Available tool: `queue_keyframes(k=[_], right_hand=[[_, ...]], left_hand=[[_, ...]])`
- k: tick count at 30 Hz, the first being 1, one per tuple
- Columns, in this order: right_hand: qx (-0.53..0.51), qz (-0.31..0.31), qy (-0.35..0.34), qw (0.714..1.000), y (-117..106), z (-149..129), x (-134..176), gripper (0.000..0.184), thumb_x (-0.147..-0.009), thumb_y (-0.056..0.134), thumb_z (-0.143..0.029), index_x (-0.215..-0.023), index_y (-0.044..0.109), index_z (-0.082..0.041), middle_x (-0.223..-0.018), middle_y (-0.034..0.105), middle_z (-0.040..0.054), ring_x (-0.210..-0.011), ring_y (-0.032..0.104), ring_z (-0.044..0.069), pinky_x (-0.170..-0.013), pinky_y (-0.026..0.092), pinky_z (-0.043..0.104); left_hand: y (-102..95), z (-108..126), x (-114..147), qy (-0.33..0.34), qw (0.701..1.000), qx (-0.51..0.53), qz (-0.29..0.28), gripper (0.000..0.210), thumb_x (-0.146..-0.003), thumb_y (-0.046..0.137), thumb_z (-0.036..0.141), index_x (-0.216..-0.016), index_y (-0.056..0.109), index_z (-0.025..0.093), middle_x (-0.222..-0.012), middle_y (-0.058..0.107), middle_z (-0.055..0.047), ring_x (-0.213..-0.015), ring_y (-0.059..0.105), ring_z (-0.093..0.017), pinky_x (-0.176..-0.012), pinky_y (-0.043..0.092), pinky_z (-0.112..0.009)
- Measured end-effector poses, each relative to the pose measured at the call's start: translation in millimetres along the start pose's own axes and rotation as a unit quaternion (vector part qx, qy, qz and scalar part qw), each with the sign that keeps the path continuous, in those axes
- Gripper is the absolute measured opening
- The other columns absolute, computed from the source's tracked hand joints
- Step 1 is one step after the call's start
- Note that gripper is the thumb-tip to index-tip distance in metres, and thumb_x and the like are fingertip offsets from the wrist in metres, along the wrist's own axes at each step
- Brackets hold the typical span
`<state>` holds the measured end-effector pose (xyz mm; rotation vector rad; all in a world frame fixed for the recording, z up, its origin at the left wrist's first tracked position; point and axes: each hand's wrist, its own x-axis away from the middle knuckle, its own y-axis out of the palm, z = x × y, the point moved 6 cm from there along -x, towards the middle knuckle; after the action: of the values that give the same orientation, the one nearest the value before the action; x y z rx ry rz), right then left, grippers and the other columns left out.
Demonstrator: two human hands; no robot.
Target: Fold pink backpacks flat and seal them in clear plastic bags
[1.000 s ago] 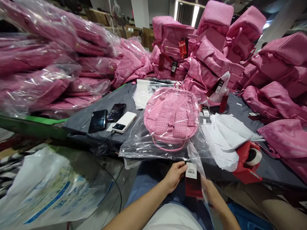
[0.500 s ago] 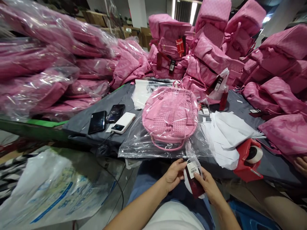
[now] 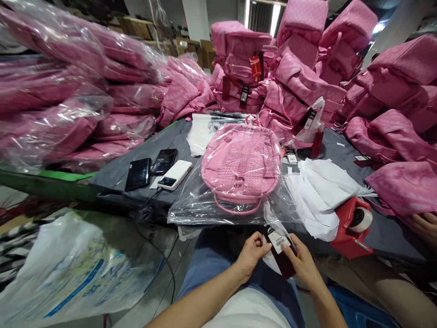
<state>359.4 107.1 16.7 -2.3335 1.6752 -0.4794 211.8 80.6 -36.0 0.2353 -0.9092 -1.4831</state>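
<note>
Over my lap, my right hand (image 3: 302,259) is closed on a dark red hang tag (image 3: 286,268), its thumb resting on the tag's white barcode sticker (image 3: 277,240). Thin white wrapping surrounds the tag and runs up to the table edge. My left hand (image 3: 251,256) pinches at the tag's left edge, thumb and fingertips together; the wrapping partly hides what lies between them. Just beyond both hands, a pink backpack (image 3: 241,164) lies on the table inside a clear plastic bag (image 3: 198,210), the bag's open-looking edge toward me.
White paper sheets (image 3: 319,187) and a red tape dispenser (image 3: 345,241) lie at right. Two black phones (image 3: 138,174) and a white power bank (image 3: 175,175) sit at left. Bagged pink backpacks (image 3: 78,86) pile up left, more behind. Another person's hand (image 3: 426,228) shows at far right.
The tag has tilted and shifted slightly right, showing more of its face. My left thumb has stretched toward its edge. The other person's hand at far right has come further into view.
</note>
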Motion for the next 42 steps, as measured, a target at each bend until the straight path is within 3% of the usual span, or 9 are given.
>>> queue_keyframes(k=[3,8,18,21,25,28,32,36,42], right_hand=[[0.066,0.015,-0.013,0.998,-7.3,-10.6,1.2,0.044,-0.093,0.055,-0.061,-0.104,0.065,-0.019,-0.088,0.070,0.0027,-0.081,0.062,0.020,-0.076,0.048,0.028],[0.102,-0.012,-0.023,0.994,-12.3,-19.5,0.2,0.037,-0.093,0.055,-0.054,-0.091,0.066,-0.020,-0.081,0.065,0.0002,-0.073,0.056,0.017,-0.068,0.044,0.026],[0.143,0.045,-0.030,0.988,-11.2,-9.8,4.2,0.038,-0.096,0.045,-0.059,-0.089,0.056,-0.023,-0.073,0.062,-0.0004,-0.065,0.057,0.018,-0.063,0.044,0.027],[0.233,0.092,-0.030,0.968,-9.4,-6.0,17.8,0.034,-0.101,0.037,-0.051,-0.097,0.057,-0.024,-0.060,0.059,-0.0018,-0.050,0.057,0.019,-0.050,0.035,0.026],[0.367,0.177,-0.085,0.909,0.1,-4.0,32.3,0.034,-0.103,0.033,-0.036,-0.109,0.063,-0.020,-0.061,0.067,0.0036,-0.044,0.062,0.021,-0.045,0.029,0.027],[0.406,0.215,-0.158,0.874,11.7,-6.5,39.4,0.035,-0.103,0.033,-0.024,-0.109,0.067,-0.017,-0.074,0.075,0.0094,-0.050,0.067,0.019,-0.046,0.035,0.027],[0.430,0.240,-0.210,0.845,23.0,-3.5,50.8,0.034,-0.102,0.037,-0.018,-0.098,0.071,-0.017,-0.067,0.071,0.0078,-0.055,0.068,0.018,-0.050,0.041,0.025],[0.419,0.251,-0.235,0.841,31.8,4.9,67.2,0.032,-0.101,0.043,-0.016,-0.120,0.068,-0.017,-0.085,0.076,0.0091,-0.066,0.071,0.017,-0.061,0.049,0.026],[0.420,0.308,-0.237,0.820,19.9,9.6,76.4,0.043,-0.099,0.037,-0.010,-0.131,0.063,-0.019,-0.101,0.075,0.0102,-0.089,0.072,0.019,-0.075,0.054,0.028]], left_hand=[[3.5,-13.0,3.0,-0.040,0.999,0.002,-0.029,0.067,-0.052,0.099,0.050,-0.102,0.070,0.016,-0.085,0.074,-0.005,-0.071,0.067,-0.016,-0.071,0.050,-0.028],[-3.3,-30.4,7.3,-0.118,0.989,-0.083,-0.032,0.057,-0.047,0.098,0.038,-0.094,0.079,0.013,-0.090,0.076,-0.009,-0.074,0.065,-0.016,-0.063,0.046,-0.025],[-5.2,-44.3,9.0,-0.107,0.966,-0.199,-0.125,0.047,-0.041,0.097,0.043,-0.074,0.079,0.015,-0.063,0.066,0.000,-0.057,0.052,-0.012,-0.063,0.041,-0.027],[-0.5,-19.1,14.7,-0.062,0.904,-0.372,-0.204,0.041,-0.063,0.088,0.055,-0.072,0.075,0.017,-0.059,0.062,0.000,-0.056,0.055,-0.016,-0.063,0.047,-0.030],[32.5,62.8,11.6,0.271,0.758,-0.569,-0.169,0.026,-0.087,0.073,0.035,-0.111,0.074,0.023,-0.106,0.072,-0.012,-0.103,0.066,-0.030,-0.096,0.050,-0.043],[76.4,83.2,10.3,0.359,0.652,-0.588,-0.317,0.031,-0.098,0.051,0.022,-0.123,0.068,0.028,-0.130,0.067,-0.013,-0.129,0.056,-0.030,-0.114,0.037,-0.047],[104.3,74.6,0.2,0.370,0.535,-0.620,-0.440,0.025,-0.099,0.045,0.021,-0.098,0.070,0.025,-0.088,0.071,-0.012,-0.090,0.063,-0.027,-0.095,0.045,-0.040],[95.8,65.5,-10.2,0.345,0.532,-0.623,-0.458,0.022,-0.094,0.050,0.020,-0.077,0.063,0.025,-0.066,0.060,-0.009,-0.068,0.052,-0.024,-0.082,0.044,-0.041],[71.6,77.2,3.1,0.340,0.524,-0.631,-0.459,0.023,-0.098,0.051,0.023,-0.095,0.074,0.025,-0.097,0.075,-0.016,-0.090,0.067,-0.027,-0.090,0.049,-0.046]])
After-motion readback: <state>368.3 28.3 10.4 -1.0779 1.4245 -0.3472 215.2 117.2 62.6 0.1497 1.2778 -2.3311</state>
